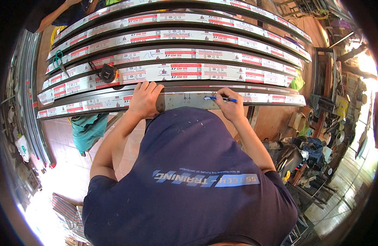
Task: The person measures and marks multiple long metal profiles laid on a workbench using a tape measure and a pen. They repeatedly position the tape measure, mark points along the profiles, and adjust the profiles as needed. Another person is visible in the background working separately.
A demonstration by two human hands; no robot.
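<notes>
Close in front of me, a grey metal plate with small holes and marks lies against the nearest long metal profile, which carries white and red protective film. At the plate's left end my left hand is closed over its edge, fingertips resting on the profile; the thumb is hidden. A blue pen is pinched in my right hand, its tip touching or just above the plate's right part. Left of my left hand, a black tape measure sits on the film of a farther profile.
Several more film-covered profiles lie side by side beyond. Green-handled scissors rest on them at the left. Another person's arm reaches in at the far left. A teal cloth hangs below the near profile. Clutter fills the right side.
</notes>
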